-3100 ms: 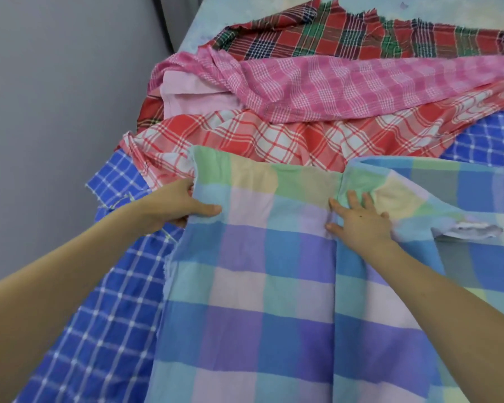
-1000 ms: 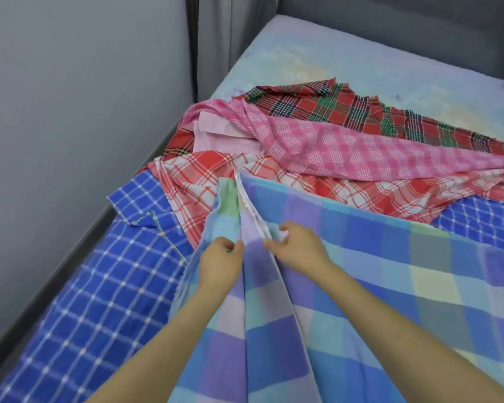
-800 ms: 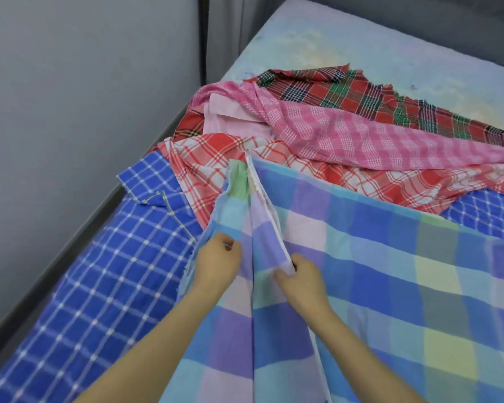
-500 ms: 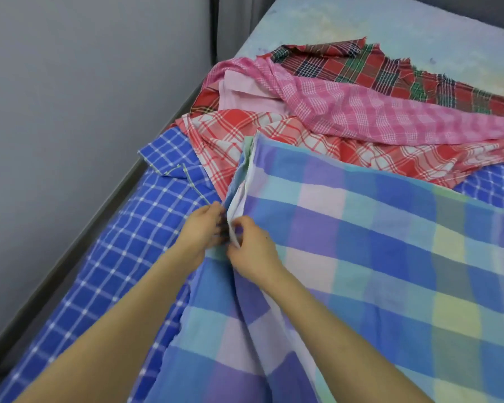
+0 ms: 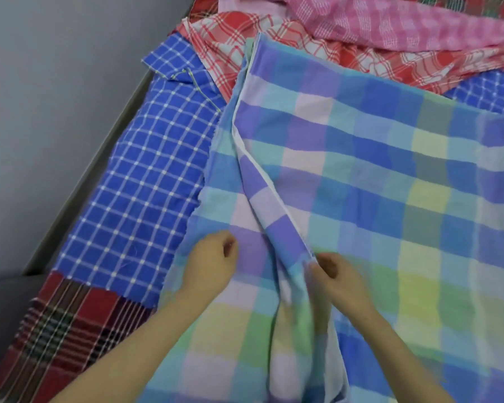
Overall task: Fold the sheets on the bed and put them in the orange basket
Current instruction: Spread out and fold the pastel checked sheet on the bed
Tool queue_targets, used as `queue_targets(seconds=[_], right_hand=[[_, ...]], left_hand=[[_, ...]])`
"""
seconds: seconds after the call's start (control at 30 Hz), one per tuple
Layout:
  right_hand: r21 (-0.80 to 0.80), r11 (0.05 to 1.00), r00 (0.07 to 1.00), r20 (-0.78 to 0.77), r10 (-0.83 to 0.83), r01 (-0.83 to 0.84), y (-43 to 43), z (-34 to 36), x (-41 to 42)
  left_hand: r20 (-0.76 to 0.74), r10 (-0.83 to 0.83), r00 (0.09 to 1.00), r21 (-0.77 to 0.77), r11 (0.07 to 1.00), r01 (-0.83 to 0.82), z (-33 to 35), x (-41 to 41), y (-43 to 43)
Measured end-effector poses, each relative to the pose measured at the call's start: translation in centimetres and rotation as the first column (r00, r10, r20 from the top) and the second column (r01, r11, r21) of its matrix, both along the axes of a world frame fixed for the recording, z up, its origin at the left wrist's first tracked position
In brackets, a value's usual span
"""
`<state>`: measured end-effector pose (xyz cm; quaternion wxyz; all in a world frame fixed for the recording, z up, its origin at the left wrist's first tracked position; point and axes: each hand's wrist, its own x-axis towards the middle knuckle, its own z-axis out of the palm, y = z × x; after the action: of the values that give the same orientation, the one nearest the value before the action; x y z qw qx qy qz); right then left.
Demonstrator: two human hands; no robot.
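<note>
A pastel plaid sheet (image 5: 376, 184) in blue, lilac, green and yellow lies doubled over across the bed, its white-hemmed edge running diagonally down the middle. My right hand (image 5: 338, 283) pinches that hemmed edge near its lower end. My left hand (image 5: 213, 264) sits a little to the left with fingers curled into the sheet's lower layer, close to its left edge. The orange basket is out of view.
Under and around the pastel sheet lie a blue checked sheet (image 5: 134, 199), a red-and-white plaid sheet (image 5: 274, 42), a pink checked sheet (image 5: 405, 24) and a dark red tartan sheet (image 5: 67, 330). A grey wall (image 5: 56, 97) borders the bed on the left.
Both hands have slid down the hemmed edge toward me and moved apart. The view has tilted down, so the far sheets have shifted to the top of the frame.
</note>
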<state>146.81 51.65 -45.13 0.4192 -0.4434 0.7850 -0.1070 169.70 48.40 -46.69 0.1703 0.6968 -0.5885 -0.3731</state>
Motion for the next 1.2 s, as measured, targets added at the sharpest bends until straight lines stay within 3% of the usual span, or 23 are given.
queue_targets(seconds=[0.2,0.3,0.37,0.47,0.57,0.63,0.7,0.77,0.8,0.9,1.07,1.13,1.2], right_hand=[[0.234,0.97,0.97,-0.245,-0.004,0.063,10.7,-0.7,-0.1],[0.242,0.95,0.942,-0.315,-0.115,0.196,14.0,-1.0,1.1],[0.188,0.949,0.925,-0.335,-0.181,0.253,15.6,-0.6,1.7],[0.044,0.96,0.93,-0.264,-0.255,0.276,17.7,1.1,2.9],[-0.047,0.973,0.954,-0.19,-0.23,0.226,18.5,3.0,4.4],[-0.074,0.973,0.971,-0.082,-0.223,0.217,18.6,4.5,5.2],[-0.082,0.974,0.977,0.042,-0.21,0.213,18.5,5.6,5.8],[-0.076,0.976,0.97,0.154,-0.188,0.202,18.3,6.8,6.3],[-0.071,0.979,0.965,0.197,-0.172,0.189,18.1,7.4,6.4],[-0.058,0.98,0.948,0.271,-0.169,0.191,17.4,8.5,6.4],[-0.073,0.979,0.926,0.344,-0.154,0.19,18.3,8.6,8.8],[-0.077,0.983,0.909,0.4,-0.12,0.164,18.6,8.6,11.3],[-0.101,0.986,0.902,0.424,-0.078,0.133,18.7,8.6,14.7]], left_hand=[[0.091,-0.033,0.995,0.155,0.988,0.019,-1.6,4.0,12.0],[0.214,0.001,0.977,0.174,0.984,-0.039,-1.4,6.4,15.0],[0.196,0.008,0.981,0.216,0.975,-0.051,-1.0,7.2,16.8],[-0.098,0.091,0.991,0.411,0.911,-0.043,0.4,6.1,20.1],[-0.338,-0.005,0.941,0.511,0.839,0.188,1.2,3.4,23.0],[-0.309,-0.183,0.933,0.468,0.825,0.316,1.2,1.6,24.8],[-0.142,-0.366,0.92,0.412,0.823,0.391,0.8,0.0,25.3],[0.005,-0.457,0.89,0.424,0.807,0.412,0.5,-0.6,25.2],[0.011,-0.458,0.889,0.435,0.803,0.408,0.5,-0.7,25.1],[-0.005,-0.436,0.9,0.446,0.804,0.393,0.7,0.1,25.1],[0.226,-0.321,0.92,0.247,0.932,0.265,1.7,4.7,29.3],[0.022,-0.114,0.993,0.194,0.975,0.108,2.4,7.7,32.1],[-0.175,0.132,0.976,0.22,0.971,-0.092,3.5,10.7,34.9]])
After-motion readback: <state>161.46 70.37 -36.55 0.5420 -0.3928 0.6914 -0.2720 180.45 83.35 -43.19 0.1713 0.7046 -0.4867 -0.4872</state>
